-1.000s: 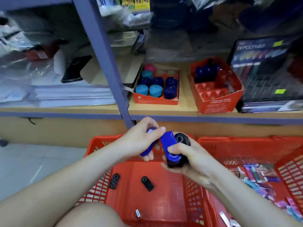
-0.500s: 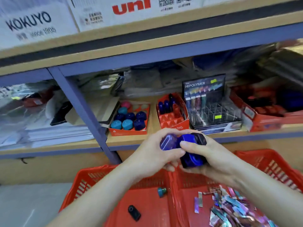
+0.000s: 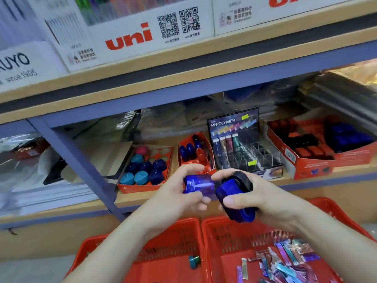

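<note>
1. Sitting nearest: left basket [image 3: 142, 252] w/ a teal piece [image 3: 193, 261], right basket [image 3: 234, 237] w/ foil wrappers [image 3: 285, 260].
2. Above their join, left hand [image 3: 179, 193] curls round blue shell [image 3: 197, 185]; right hand [image 3: 255, 197] grips blue sharpener [image 3: 234, 199], thumb on top. Parts touch.
3. Behind: shelf [image 3: 204, 199] w/ red tray [image 3: 142, 187], HI-POLYMER display [image 3: 234, 139].

blue case [image 3: 199, 185] partly hidden, right tray [image 3: 306, 165] blurred

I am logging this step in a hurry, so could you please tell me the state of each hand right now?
Left hand: closed, fingers curled round a translucent blue piece.
Right hand: closed, gripping a blue-and-black piece.
</note>
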Demonstrator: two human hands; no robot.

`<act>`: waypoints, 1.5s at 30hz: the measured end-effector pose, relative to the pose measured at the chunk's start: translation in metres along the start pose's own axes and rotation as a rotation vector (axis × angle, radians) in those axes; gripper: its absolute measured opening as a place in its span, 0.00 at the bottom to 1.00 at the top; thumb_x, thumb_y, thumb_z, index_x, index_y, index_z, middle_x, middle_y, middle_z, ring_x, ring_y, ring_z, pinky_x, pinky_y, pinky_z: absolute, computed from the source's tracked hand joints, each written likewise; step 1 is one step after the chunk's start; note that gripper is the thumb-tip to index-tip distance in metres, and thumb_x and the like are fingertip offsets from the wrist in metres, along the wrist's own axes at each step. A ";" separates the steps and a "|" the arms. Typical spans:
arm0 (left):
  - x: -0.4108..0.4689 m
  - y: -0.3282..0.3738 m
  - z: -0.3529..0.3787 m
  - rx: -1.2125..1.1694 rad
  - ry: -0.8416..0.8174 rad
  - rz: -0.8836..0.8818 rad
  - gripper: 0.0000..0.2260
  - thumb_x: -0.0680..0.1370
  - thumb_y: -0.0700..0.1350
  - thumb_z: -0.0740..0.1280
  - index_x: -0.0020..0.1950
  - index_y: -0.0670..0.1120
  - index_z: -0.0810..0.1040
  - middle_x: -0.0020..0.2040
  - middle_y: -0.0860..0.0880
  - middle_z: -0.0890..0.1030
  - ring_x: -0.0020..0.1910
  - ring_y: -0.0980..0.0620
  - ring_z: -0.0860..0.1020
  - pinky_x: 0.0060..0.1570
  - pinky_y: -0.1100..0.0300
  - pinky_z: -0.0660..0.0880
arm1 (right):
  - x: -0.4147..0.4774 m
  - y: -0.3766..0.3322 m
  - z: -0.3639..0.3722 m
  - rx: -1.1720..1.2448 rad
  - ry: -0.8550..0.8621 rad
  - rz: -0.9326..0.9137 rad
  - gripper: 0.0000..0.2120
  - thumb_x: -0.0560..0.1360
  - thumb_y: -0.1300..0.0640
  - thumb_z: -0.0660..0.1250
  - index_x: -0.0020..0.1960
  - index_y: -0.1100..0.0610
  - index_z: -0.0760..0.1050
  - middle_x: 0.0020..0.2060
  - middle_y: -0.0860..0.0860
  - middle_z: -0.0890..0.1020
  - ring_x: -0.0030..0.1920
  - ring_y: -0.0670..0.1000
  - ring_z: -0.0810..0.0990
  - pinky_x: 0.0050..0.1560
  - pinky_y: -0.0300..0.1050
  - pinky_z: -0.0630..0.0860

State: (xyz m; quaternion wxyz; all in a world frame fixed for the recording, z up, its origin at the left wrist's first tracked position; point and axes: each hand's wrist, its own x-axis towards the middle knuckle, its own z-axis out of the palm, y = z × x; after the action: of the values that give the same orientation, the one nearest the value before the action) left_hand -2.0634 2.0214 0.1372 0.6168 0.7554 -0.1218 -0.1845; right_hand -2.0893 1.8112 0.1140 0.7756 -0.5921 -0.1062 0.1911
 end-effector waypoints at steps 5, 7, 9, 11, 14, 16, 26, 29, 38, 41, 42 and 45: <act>0.020 0.008 -0.009 -0.025 0.240 0.128 0.16 0.73 0.33 0.71 0.58 0.45 0.77 0.46 0.42 0.85 0.39 0.46 0.84 0.37 0.61 0.79 | 0.007 0.006 -0.010 0.130 0.097 0.043 0.30 0.55 0.58 0.79 0.57 0.54 0.80 0.49 0.57 0.83 0.44 0.58 0.83 0.43 0.49 0.80; 0.034 0.010 -0.020 0.056 0.325 0.132 0.16 0.72 0.37 0.74 0.58 0.47 0.79 0.44 0.45 0.85 0.37 0.51 0.84 0.34 0.64 0.78 | 0.010 0.008 -0.015 0.086 0.146 0.055 0.28 0.56 0.58 0.80 0.55 0.50 0.81 0.50 0.55 0.83 0.45 0.57 0.83 0.47 0.50 0.80; 0.053 0.008 -0.030 0.243 0.367 0.117 0.17 0.72 0.40 0.75 0.60 0.49 0.79 0.43 0.47 0.85 0.37 0.54 0.84 0.37 0.59 0.80 | 0.014 0.011 -0.020 0.022 0.212 0.070 0.27 0.57 0.58 0.81 0.54 0.46 0.81 0.50 0.54 0.82 0.45 0.55 0.83 0.48 0.48 0.80; 0.070 0.001 -0.032 0.468 0.326 0.080 0.19 0.72 0.44 0.76 0.61 0.52 0.78 0.38 0.48 0.85 0.36 0.54 0.84 0.42 0.54 0.82 | 0.018 0.014 -0.025 -0.034 0.268 0.080 0.26 0.58 0.57 0.81 0.54 0.43 0.81 0.53 0.54 0.80 0.45 0.54 0.83 0.49 0.47 0.81; 0.089 -0.012 -0.025 0.642 0.268 0.080 0.22 0.72 0.45 0.75 0.65 0.53 0.76 0.36 0.49 0.84 0.35 0.53 0.83 0.38 0.56 0.81 | 0.022 0.017 -0.029 -0.067 0.304 0.074 0.27 0.58 0.56 0.81 0.54 0.42 0.81 0.53 0.51 0.81 0.46 0.51 0.84 0.49 0.43 0.80; 0.099 -0.019 -0.022 0.716 0.260 0.104 0.23 0.72 0.47 0.75 0.66 0.53 0.74 0.44 0.52 0.84 0.36 0.54 0.81 0.34 0.62 0.78 | 0.024 0.018 -0.029 -0.081 0.303 0.073 0.27 0.57 0.55 0.81 0.54 0.41 0.80 0.50 0.48 0.83 0.46 0.49 0.84 0.49 0.42 0.79; 0.113 -0.035 -0.014 0.531 0.231 0.152 0.11 0.77 0.47 0.70 0.59 0.52 0.81 0.55 0.53 0.78 0.41 0.57 0.81 0.46 0.61 0.81 | 0.032 0.023 -0.030 0.131 0.304 0.098 0.29 0.64 0.60 0.80 0.63 0.55 0.74 0.45 0.58 0.85 0.46 0.59 0.84 0.45 0.49 0.81; 0.115 -0.037 -0.007 0.661 0.285 0.185 0.10 0.76 0.49 0.71 0.56 0.54 0.82 0.52 0.58 0.76 0.44 0.60 0.77 0.45 0.69 0.74 | 0.031 0.023 -0.029 0.235 0.302 0.105 0.25 0.67 0.61 0.75 0.63 0.58 0.75 0.48 0.63 0.83 0.47 0.58 0.84 0.40 0.47 0.81; 0.087 -0.033 0.001 0.722 0.348 0.250 0.14 0.82 0.50 0.60 0.66 0.55 0.76 0.57 0.59 0.73 0.59 0.61 0.71 0.58 0.66 0.66 | 0.028 0.019 -0.024 0.452 0.341 0.101 0.26 0.66 0.61 0.74 0.63 0.64 0.76 0.55 0.65 0.82 0.52 0.62 0.84 0.40 0.52 0.82; 0.062 -0.022 0.012 0.339 0.159 0.211 0.17 0.77 0.56 0.66 0.66 0.61 0.74 0.57 0.62 0.78 0.55 0.63 0.76 0.53 0.64 0.74 | 0.024 0.013 -0.020 0.500 0.337 0.100 0.22 0.66 0.60 0.73 0.59 0.67 0.77 0.52 0.64 0.83 0.51 0.60 0.85 0.39 0.51 0.83; 0.055 -0.021 0.017 0.275 0.055 0.185 0.21 0.74 0.59 0.69 0.67 0.62 0.72 0.57 0.63 0.78 0.56 0.62 0.77 0.55 0.61 0.76 | 0.023 0.012 -0.019 0.514 0.326 0.100 0.21 0.67 0.61 0.72 0.58 0.67 0.78 0.52 0.65 0.83 0.52 0.60 0.84 0.40 0.51 0.83; 0.044 -0.024 0.028 0.263 -0.076 0.191 0.34 0.68 0.58 0.76 0.70 0.66 0.65 0.58 0.68 0.75 0.58 0.61 0.76 0.54 0.60 0.77 | 0.020 0.009 -0.016 0.499 0.302 0.102 0.21 0.68 0.60 0.71 0.59 0.67 0.78 0.53 0.66 0.83 0.52 0.61 0.84 0.41 0.51 0.83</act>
State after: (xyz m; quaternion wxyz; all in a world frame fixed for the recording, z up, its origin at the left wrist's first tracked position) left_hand -2.0365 1.9836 0.1038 0.5222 0.8071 -0.2395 -0.1359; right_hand -2.0663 1.8079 0.1002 0.8937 -0.4094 0.0904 0.1599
